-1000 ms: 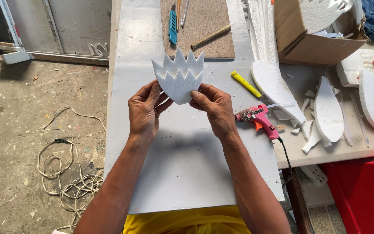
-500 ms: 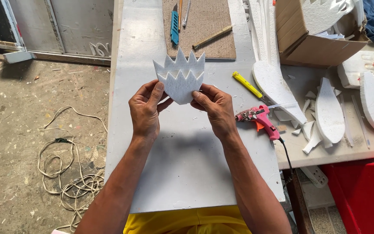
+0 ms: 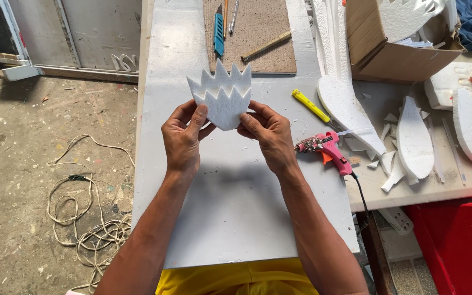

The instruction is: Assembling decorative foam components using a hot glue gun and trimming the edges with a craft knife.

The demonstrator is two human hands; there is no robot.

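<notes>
A white foam cut-out (image 3: 222, 93) with a jagged, crown-like top edge is held up above the white table top (image 3: 230, 207). It looks like two layers, a smaller spiked piece in front of a larger one. My left hand (image 3: 184, 136) grips its lower left side, thumb on the front face. My right hand (image 3: 269, 134) pinches its lower right edge.
A pink glue gun (image 3: 326, 150) lies right of my hands, a yellow cutter (image 3: 311, 105) behind it. Leaf-shaped foam pieces (image 3: 413, 136) and scraps cover the right bench. A cardboard box (image 3: 397, 38) and brown mat (image 3: 260, 35) with tools sit at the back. Cable (image 3: 83, 207) lies on the floor.
Both hands and the foam cut-out have stayed almost in place; the piece sits at nearly the same spot and tilt.
</notes>
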